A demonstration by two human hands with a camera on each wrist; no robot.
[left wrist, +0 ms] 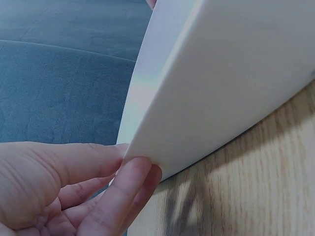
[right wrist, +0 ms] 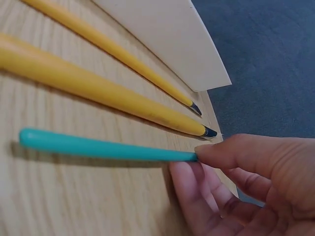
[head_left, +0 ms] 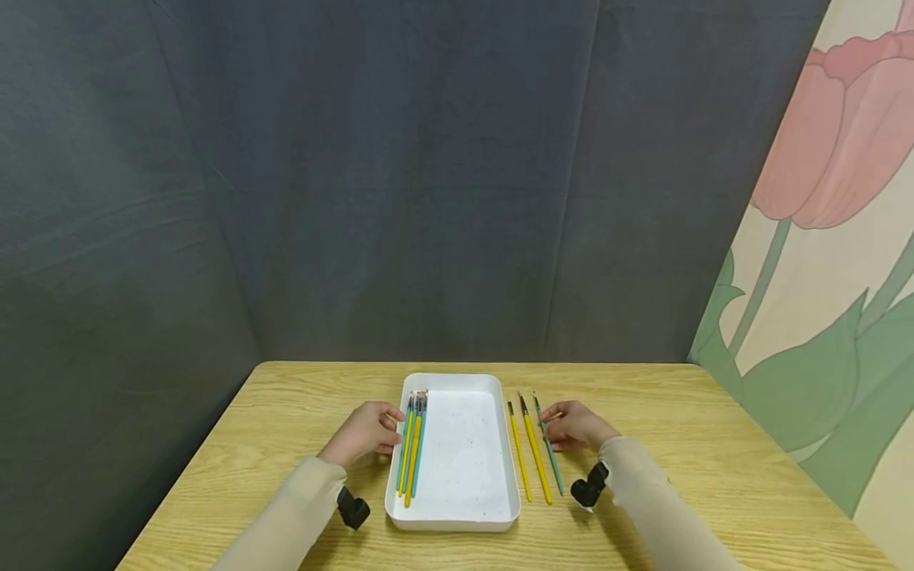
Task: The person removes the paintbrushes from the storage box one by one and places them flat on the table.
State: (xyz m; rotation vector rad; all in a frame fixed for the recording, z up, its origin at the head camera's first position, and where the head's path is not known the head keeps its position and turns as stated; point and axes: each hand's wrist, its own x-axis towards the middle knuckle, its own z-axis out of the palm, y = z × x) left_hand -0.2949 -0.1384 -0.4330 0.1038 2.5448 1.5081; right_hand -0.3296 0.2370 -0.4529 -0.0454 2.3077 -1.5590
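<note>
A white tray [head_left: 464, 452] sits on the wooden table with several yellow and teal paintbrushes [head_left: 412, 452] lying along its left side. My left hand [head_left: 366, 432] pinches the tray's left wall; in the left wrist view the thumb and curled fingers [left wrist: 130, 184] take the rim between them. My right hand [head_left: 574, 426] pinches a teal paintbrush [right wrist: 103, 147] near its upper end, right of the tray. The brush's bristle end is hidden by the hand in the right wrist view. Beside it lie a thick yellow paintbrush [head_left: 537, 452] and a thinner yellow paintbrush [head_left: 520, 456].
The wooden table [head_left: 300, 396] ends at a dark curtain [head_left: 428, 182] behind. On the right is a wall [head_left: 821, 317] painted with a pink tulip and green leaves. A black wrist camera [head_left: 589, 485] hangs at the right sleeve, close over the table.
</note>
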